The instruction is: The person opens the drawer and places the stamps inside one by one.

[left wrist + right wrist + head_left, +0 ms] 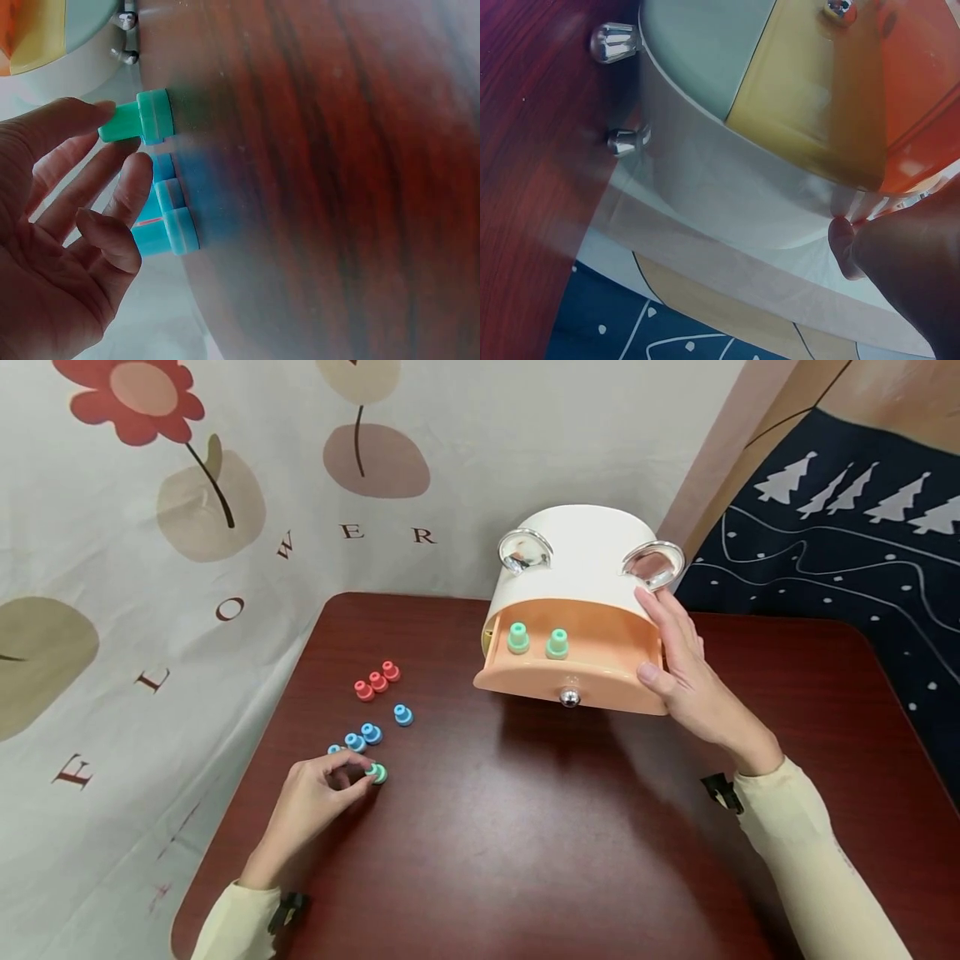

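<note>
Between thumb and forefinger my left hand pinches a small green stepped peg low over the table. Blue pegs stand just beyond it, one partly hidden by the fingers; the left wrist view shows the green peg beside them. My right hand grips the right side of a rounded white drawer cabinet, its thumb at the pulled-out orange drawer. Two green pegs stand upright inside that drawer, toward its left.
Three red pegs stand in a slanted row beyond the blue ones. Two shiny silver ears stick out of the cabinet top. In the right wrist view, a yellow drawer and silver feet show. A printed cloth hangs behind the table.
</note>
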Motion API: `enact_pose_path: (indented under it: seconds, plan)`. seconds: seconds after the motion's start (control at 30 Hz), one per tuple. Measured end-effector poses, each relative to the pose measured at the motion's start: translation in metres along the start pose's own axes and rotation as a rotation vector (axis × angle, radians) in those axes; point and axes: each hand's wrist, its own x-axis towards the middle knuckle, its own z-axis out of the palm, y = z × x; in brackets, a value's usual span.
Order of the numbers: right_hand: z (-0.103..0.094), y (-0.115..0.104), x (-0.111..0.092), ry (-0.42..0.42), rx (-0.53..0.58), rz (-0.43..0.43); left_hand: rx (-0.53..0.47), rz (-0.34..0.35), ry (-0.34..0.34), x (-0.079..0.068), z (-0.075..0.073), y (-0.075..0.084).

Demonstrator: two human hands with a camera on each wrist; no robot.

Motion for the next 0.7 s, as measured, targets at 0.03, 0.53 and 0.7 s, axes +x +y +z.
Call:
enact_pose_path:
  seconds: [0.03,0.53,0.7]
  plan:
    - [0.0001,0.0000,0.0004,-0.001,-0.002,0.000,0.012,0.002,0.004,-0.0003,0.0001,0.0002]
    - [0.0010,0.0011,0.0007,0.014,-0.003,-0.015,0.012,0.006,0.047,-0.0026,0.0060,0.0004]
    - [0.0016,0.0013,0.0003,0.015,-0.003,-0.012,-0.002,0.049,0.083,0.0002,0.0080,0.0042]
